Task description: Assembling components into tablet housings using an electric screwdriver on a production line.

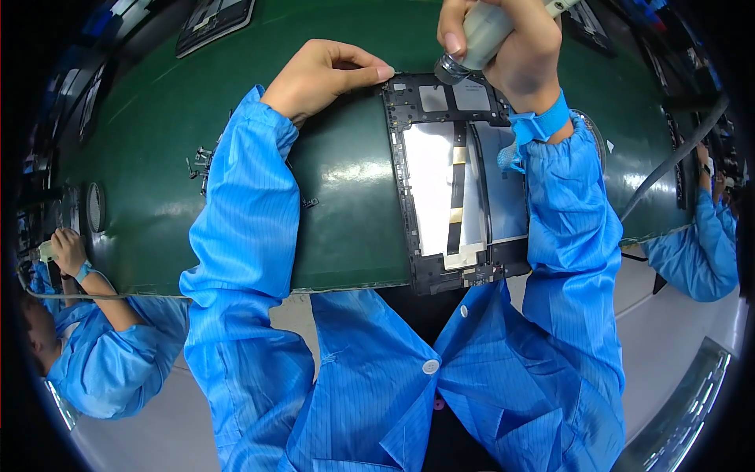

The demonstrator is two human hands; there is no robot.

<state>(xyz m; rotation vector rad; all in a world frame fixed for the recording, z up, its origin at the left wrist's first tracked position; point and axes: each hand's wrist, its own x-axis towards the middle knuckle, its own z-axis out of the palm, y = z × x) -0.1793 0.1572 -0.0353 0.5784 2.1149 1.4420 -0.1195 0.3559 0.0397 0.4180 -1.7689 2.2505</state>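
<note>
Green bench (157, 157), right hand (519, 55) gripping screwdriver (480, 35)

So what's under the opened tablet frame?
The tablet frame lies flat on a green mat. The right hand and its grey driver cover the top edge; the tip's contact is hidden.

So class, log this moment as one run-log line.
left hand: steadying tablet frame corner | right hand: gripping electric screwdriver, tip on frame top | surface: green mat

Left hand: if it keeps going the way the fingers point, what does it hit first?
The left hand has its fingertips pointing to the person's right, at the top left corner of the black tablet frame. That corner would come first; they look already touching or nearly so, though depth is unclear. Beyond sits the electric screwdriver.
</note>
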